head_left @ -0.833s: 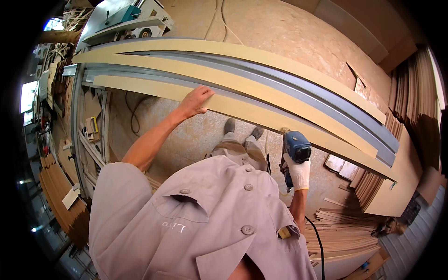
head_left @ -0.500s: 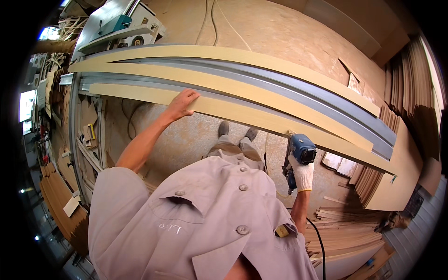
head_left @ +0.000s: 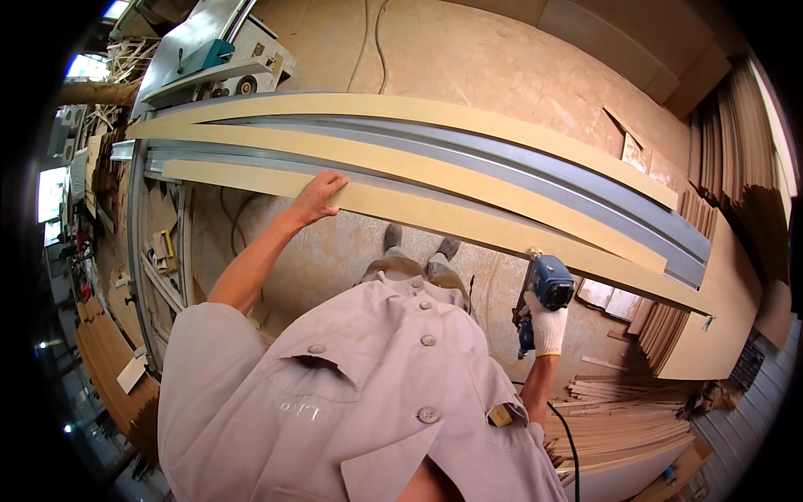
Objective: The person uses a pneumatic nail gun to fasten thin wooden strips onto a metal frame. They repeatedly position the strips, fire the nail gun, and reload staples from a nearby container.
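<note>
Across in front of me lies a long, pale yellow wooden strip (head_left: 435, 217), the nearest of several on a grey metal frame (head_left: 502, 159). My bare left hand (head_left: 319, 197) is closed on this strip left of its middle, fingers over the top and thumb at the near edge. In a white knit glove, my right hand (head_left: 549, 328) is wrapped round the handle of a blue air nailer (head_left: 552, 280). The nailer's nose meets the strip's near edge, right of the middle; its exact contact point is too small to tell. Beyond lies a second pale strip (head_left: 401, 163).
A dark hose (head_left: 572, 443) runs beside my right forearm. Stacked boards (head_left: 661, 335) stand at the right, and more thin boards (head_left: 623, 414) lie at the lower right. A machine with a teal part (head_left: 213, 54) stands at the far left. Cables cross the floor beyond the frame.
The nailer has moved slightly right along the strip's near edge with my right hand. My left hand has slid a little to the left on the strip. The view has shifted slightly.
</note>
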### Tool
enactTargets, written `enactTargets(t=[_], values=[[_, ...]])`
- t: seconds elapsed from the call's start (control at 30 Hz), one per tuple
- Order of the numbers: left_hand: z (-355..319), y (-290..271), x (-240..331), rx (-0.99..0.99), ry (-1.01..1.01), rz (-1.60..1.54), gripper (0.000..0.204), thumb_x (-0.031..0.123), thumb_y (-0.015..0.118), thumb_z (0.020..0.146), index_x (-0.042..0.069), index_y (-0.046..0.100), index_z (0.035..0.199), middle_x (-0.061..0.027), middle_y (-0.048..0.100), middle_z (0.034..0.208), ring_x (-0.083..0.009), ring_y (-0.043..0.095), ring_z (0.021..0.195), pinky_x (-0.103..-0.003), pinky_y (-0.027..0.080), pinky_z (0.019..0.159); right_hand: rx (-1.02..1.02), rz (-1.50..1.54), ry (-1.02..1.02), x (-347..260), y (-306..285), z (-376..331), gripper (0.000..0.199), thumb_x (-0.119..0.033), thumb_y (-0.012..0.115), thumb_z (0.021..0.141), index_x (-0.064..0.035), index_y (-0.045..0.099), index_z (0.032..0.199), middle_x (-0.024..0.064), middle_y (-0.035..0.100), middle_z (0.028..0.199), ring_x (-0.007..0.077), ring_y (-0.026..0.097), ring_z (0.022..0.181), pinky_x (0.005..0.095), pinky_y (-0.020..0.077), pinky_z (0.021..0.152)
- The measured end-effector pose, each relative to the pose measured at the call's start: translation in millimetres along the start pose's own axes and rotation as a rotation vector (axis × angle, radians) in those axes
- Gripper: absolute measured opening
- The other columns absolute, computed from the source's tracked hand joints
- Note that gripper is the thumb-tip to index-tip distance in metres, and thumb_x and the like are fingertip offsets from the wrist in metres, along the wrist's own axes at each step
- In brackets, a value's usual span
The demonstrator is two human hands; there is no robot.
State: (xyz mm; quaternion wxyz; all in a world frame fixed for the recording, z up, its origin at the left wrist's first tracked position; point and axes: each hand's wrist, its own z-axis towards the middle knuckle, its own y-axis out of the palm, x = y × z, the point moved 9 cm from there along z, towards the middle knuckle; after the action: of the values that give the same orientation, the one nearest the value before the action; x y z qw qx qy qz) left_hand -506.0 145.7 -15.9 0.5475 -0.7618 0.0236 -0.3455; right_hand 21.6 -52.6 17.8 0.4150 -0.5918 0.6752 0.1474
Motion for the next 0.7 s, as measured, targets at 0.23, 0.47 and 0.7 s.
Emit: enactTargets(t=[0.23, 0.47, 0.7], values=[[-3.3, 0.7, 1.5, 0.021, 0.045, 0.021, 0.077, 0.003, 0.081, 0.067, -0.001, 0.056, 0.139, -0.018, 0.059, 0.131, -0.0372, 0.054, 0.123, -0.044, 0.047, 0.108, -0.047, -0.051, -0.073, -2.0, 85.6, -22.1, 0.016, -0.014, 0.08, 0.084, -0.0033, 0.069, 0.085, 0.0037, 0.068, 0.068, 0.0141, 0.064, 0.057, 0.0326, 0.0512, 0.055], [-15.2, -19.2, -9.5, 0.033, 0.204, 0.0, 0.082, 0.005, 0.084, 0.068, -0.002, 0.053, 0.144, -0.0181, 0.059, 0.134, -0.0369, 0.055, 0.124, -0.044, 0.047, 0.108, -0.118, -0.213, -0.143, -44.1, 220.3, -56.0, 0.02, -0.015, 0.083, 0.083, -0.0001, 0.073, 0.091, 0.0083, 0.076, 0.084, 0.016, 0.071, 0.077, 0.0346, 0.0553, 0.071], [-116.3, -107.8, -198.4, 0.042, 0.058, 0.057, 0.072, 0.006, 0.085, 0.066, 0.002, 0.059, 0.134, -0.0161, 0.062, 0.13, -0.0368, 0.06, 0.119, -0.045, 0.051, 0.103, 0.04, -0.076, -0.032, -61.8, 325.8, -97.4, 0.026, -0.016, 0.085, 0.084, -0.001, 0.067, 0.097, 0.0051, 0.071, 0.075, 0.0153, 0.067, 0.063, 0.0329, 0.0537, 0.062]])
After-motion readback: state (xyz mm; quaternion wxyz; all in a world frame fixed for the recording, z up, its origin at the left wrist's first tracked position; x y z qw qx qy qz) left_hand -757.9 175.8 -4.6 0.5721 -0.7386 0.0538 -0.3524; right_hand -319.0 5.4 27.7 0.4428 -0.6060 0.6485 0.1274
